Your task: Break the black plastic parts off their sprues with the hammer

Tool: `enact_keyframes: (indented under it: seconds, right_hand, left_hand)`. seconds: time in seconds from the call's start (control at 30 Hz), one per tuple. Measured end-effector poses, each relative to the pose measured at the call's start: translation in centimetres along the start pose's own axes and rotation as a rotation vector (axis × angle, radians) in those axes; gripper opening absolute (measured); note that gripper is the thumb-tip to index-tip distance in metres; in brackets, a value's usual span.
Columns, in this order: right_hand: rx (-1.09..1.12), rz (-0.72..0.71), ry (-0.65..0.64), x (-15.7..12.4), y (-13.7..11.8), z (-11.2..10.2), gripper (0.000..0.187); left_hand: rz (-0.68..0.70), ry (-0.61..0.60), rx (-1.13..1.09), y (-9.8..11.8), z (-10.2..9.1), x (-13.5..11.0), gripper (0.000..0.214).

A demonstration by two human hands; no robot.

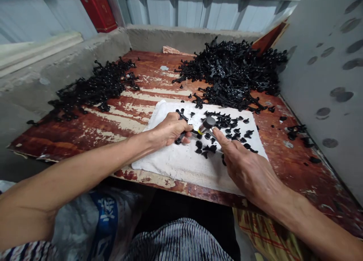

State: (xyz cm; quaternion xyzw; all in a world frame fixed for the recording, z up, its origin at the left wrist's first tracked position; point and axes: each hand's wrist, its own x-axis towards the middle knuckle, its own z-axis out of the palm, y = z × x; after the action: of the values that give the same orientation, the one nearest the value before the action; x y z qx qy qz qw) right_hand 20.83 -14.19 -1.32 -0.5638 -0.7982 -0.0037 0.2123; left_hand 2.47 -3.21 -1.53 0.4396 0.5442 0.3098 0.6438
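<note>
My left hand (pixel 169 129) is curled shut around a black plastic strip part (pixel 181 115), its knuckles resting on a white cloth (pixel 176 161). My right hand (pixel 241 162) grips the handle of a small hammer; its dark round head (pixel 209 122) with a yellow band hovers just right of my left fingers. Several small black plastic pieces (pixel 232 130) lie scattered on the cloth beside the hammer head.
A worn red wooden board (pixel 119 113) carries the cloth. A big heap of black plastic parts (pixel 235 74) lies at the back right, a smaller heap (pixel 93 87) at the left. Concrete ledges and a grey wall (pixel 326 83) close in the board. A red box (pixel 98 11) stands behind.
</note>
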Motion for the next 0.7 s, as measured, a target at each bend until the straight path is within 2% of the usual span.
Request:
enact_keyframes:
  seconds: [0.07, 0.17, 0.23, 0.33, 0.43, 0.53, 0.6, 0.7]
  right_hand:
    - [0.010, -0.019, -0.026, 0.0, 0.0, 0.0, 0.056]
    - [0.234, 0.036, 0.078, 0.0, -0.1, -0.5, 0.053]
    - [0.386, 0.143, 0.131, -0.4, -0.2, -1.0, 0.051]
    - [0.600, 0.354, 0.140, -1.1, -0.2, -1.4, 0.046]
    - [0.849, 0.511, 0.064, -1.3, -0.7, -1.6, 0.031]
    - [1.013, 0.598, -0.061, -0.4, -1.6, -1.3, 0.027]
    - [1.049, 0.608, -0.104, 0.5, -2.1, -0.8, 0.026]
    - [1.062, 0.556, -0.163, 1.7, -2.6, 0.2, 0.023]
  left_hand:
    - [0.008, -0.021, -0.030, 0.2, -0.1, 0.0, 0.026]
    - [0.032, -0.074, -0.066, 0.8, -0.7, -0.1, 0.021]
    - [0.050, -0.102, -0.026, 1.3, -1.3, -0.5, 0.021]
    - [0.113, -0.129, 0.174, 1.9, -2.3, -1.5, 0.019]
    - [0.236, -0.239, 0.446, 2.0, -2.9, -3.0, 0.012]
    - [0.367, -0.462, 0.697, 1.7, -2.7, -4.2, 0.009]
    - [0.437, -0.565, 0.798, 1.4, -2.3, -4.8, 0.010]
    - [0.482, -0.605, 0.887, 1.2, -1.9, -5.5, 0.015]
